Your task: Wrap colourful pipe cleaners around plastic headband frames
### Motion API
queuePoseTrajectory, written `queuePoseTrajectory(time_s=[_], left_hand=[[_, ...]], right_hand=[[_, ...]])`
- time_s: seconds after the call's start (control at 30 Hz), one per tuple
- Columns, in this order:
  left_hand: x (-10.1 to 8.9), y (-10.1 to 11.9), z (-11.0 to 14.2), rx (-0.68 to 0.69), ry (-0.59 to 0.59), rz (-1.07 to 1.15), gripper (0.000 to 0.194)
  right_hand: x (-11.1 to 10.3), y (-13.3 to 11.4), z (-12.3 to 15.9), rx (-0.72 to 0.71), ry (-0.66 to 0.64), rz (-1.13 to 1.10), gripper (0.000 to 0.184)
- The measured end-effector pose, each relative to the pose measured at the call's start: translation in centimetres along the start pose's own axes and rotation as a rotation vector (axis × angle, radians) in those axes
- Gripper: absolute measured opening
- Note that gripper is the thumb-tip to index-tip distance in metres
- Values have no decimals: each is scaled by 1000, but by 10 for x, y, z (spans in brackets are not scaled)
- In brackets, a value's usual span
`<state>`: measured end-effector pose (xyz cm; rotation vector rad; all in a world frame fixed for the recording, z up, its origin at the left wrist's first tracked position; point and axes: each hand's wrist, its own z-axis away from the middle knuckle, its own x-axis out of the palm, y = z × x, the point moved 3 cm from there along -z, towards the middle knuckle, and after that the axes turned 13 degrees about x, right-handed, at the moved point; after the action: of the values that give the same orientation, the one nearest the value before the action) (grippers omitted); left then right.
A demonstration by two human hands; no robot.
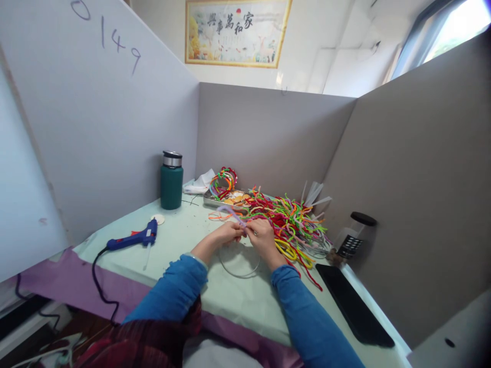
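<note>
My left hand (228,233) and my right hand (261,236) meet over the middle of the table, fingers pinched close together. A light purple pipe cleaner (230,210) sticks up and bends leftward from between the fingertips. Below the hands hangs a thin grey hoop (241,276), its upper part hidden behind them. The right fingers press on the purple pipe cleaner; the left fingers appear to grip the hoop near the same spot, though the exact contact is covered.
A heap of coloured pipe cleaners (286,214) lies behind my right hand, beside a metal tray (215,200) with finished-looking rings (223,181). A blue glue gun (134,239), green bottle (171,181), black phone-like slab (353,306) and clear jar (351,237) stand around. Grey partitions (268,133) enclose the table.
</note>
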<state>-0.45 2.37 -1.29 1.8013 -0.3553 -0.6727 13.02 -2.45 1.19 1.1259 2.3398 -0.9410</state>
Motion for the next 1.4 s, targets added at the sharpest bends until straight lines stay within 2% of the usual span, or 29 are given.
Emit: queuePoseTrajectory(time_s=[0.23,0.47,0.57,0.63,0.73,0.87,0.93,1.0,1.07,1.13,1.2,1.3,1.4], left_hand=[[-6,-10,-9,-33,89,129,21],[-8,0,-5,-58,100,217,43],[-10,5,0,-54,152,192,46],[-10,8,1,-34,167,188,46],[-9,13,1,23,141,163,49],[-8,16,1,57,105,102,53],[-7,16,0,77,81,84,55],[-7,16,0,94,66,65,56],[-7,17,0,106,69,52,57],[-7,18,0,116,88,54,57],[-8,19,0,124,116,65,57],[-8,19,0,129,143,78,58],[-7,20,0,132,143,100,57]], right_hand=[[-1,-7,2,-118,-116,-22,17],[-3,-10,5,-181,-156,-16,14],[-5,-11,5,-146,-182,-138,23],[-8,-10,4,-78,-173,-282,29],[-12,-3,0,101,-91,-502,30],[-9,19,-3,478,46,-716,25],[-4,29,-1,678,60,-774,24],[2,34,2,815,-38,-828,22],[9,34,5,887,-246,-914,21],[15,31,9,913,-477,-1024,23],[20,27,12,909,-650,-1114,25],[26,24,14,891,-758,-1198,27],[29,22,15,888,-772,-1260,26]])
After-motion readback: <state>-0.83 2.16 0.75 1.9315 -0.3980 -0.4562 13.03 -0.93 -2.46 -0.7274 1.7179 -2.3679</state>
